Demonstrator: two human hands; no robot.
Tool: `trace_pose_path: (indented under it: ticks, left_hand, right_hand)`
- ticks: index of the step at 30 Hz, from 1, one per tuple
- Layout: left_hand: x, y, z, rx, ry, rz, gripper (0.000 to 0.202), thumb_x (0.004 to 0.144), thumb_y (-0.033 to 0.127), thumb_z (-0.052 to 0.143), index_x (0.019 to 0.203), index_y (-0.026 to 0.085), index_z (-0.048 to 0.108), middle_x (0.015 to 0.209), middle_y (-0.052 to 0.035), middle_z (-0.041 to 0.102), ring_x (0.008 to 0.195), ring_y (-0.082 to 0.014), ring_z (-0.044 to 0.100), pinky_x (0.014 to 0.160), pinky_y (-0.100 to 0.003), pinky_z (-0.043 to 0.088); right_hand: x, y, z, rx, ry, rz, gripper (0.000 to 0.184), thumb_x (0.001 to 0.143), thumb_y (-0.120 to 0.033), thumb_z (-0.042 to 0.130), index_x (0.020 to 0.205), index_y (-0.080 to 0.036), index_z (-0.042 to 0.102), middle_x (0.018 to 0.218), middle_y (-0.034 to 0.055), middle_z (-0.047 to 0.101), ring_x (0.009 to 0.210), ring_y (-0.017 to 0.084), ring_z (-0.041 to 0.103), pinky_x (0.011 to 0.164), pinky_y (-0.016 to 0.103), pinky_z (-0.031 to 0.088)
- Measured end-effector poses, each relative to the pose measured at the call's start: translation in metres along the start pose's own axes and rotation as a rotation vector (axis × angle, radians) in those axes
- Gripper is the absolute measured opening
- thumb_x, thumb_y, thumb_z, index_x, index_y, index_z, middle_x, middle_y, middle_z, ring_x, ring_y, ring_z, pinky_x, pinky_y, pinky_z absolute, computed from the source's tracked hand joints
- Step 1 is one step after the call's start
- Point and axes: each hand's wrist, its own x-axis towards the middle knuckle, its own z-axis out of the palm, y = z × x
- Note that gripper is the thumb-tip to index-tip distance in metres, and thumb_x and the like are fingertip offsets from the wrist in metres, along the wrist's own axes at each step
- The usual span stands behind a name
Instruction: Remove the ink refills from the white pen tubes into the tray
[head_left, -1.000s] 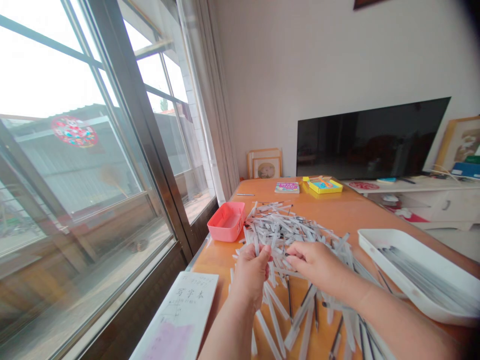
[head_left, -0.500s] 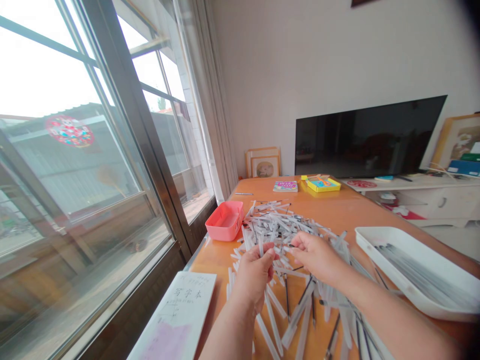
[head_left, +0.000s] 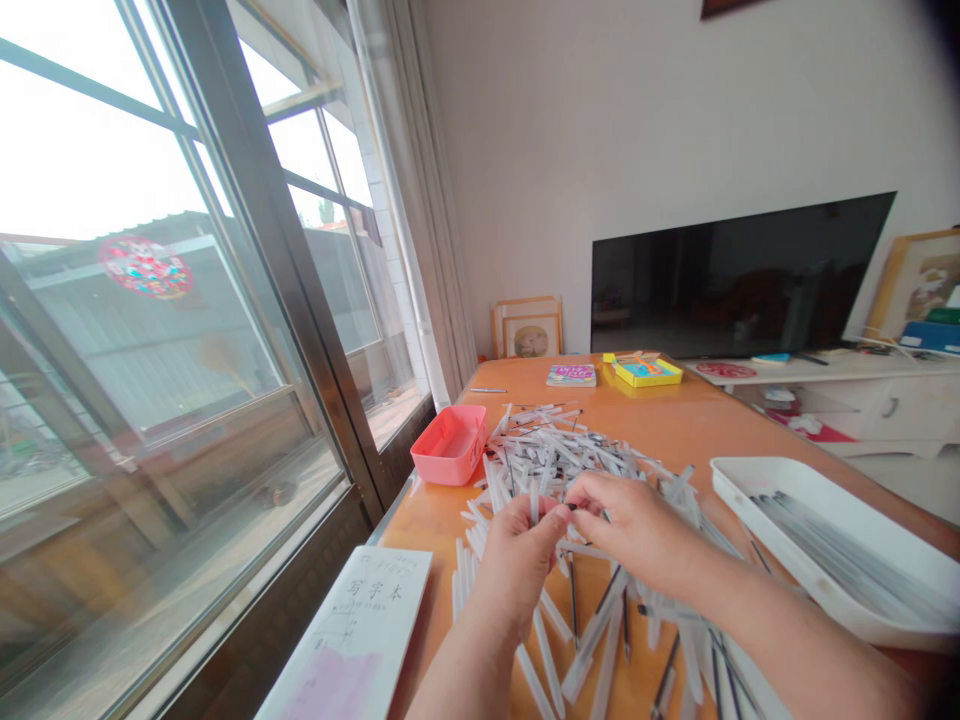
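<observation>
My left hand point(head_left: 523, 545) is closed, thumb against fingers, with a translucent white pen tube point(head_left: 534, 500) standing up from its grip. Close against it, my right hand point(head_left: 626, 515) pinches a small black piece point(head_left: 572, 507) at the left thumb tip. Most of that piece is hidden by the fingers. Both hands are over a loose pile of translucent pen tubes point(head_left: 559, 450), mixed with thin black refills. More tubes point(head_left: 547, 660) lie scattered below my wrists.
A pink plastic box point(head_left: 450, 475) stands left of the pile. On the right, a white tray point(head_left: 795, 560) holds several long dark-tipped refills. A writing booklet point(head_left: 360, 620) lies at the near left. Farther back are a small book point(head_left: 571, 375) and a yellow tray point(head_left: 652, 377).
My hands have come together. My right hand has moved left and slightly down to the left fingertips, and the white piece seen between them is now covered.
</observation>
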Motion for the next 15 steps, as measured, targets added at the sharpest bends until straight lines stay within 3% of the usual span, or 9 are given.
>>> trace_pose_path:
  ticks: [3,9,15]
  left_hand:
    - [0.000,-0.001,0.000,-0.028,-0.020,-0.003,0.033,0.079,0.045,0.075,0.081,0.014,0.064,0.060,0.0044,0.047,0.052,-0.0057,0.032,0.050,-0.021,0.024]
    - [0.000,-0.001,0.000,-0.199,-0.015,-0.022,0.030,0.080,0.041,0.074,0.084,0.014,0.063,0.073,-0.0005,0.058,0.051,-0.0050,0.033,0.048,-0.022,0.019]
    - [-0.004,0.004,0.004,-0.030,-0.036,0.033,0.031,0.087,0.045,0.065,0.085,0.015,0.065,0.062,0.0036,0.049,0.051,-0.0064,0.033,0.051,-0.022,0.024]
  right_hand:
    - [-0.002,-0.009,-0.003,0.042,-0.010,-0.008,0.008,0.085,-0.022,0.058,0.081,-0.023,0.064,0.078,-0.0019,0.066,0.075,0.016,0.060,0.068,0.028,0.043]
    - [-0.001,-0.012,-0.007,0.425,-0.133,0.117,0.015,0.090,-0.028,0.056,0.091,-0.019,0.068,0.082,-0.0005,0.071,0.077,0.015,0.063,0.070,0.026,0.048]
    - [0.003,-0.011,-0.019,0.440,-0.047,0.142,0.021,0.092,-0.034,0.058,0.099,-0.019,0.070,0.083,-0.0007,0.071,0.075,0.015,0.061,0.069,0.026,0.048]
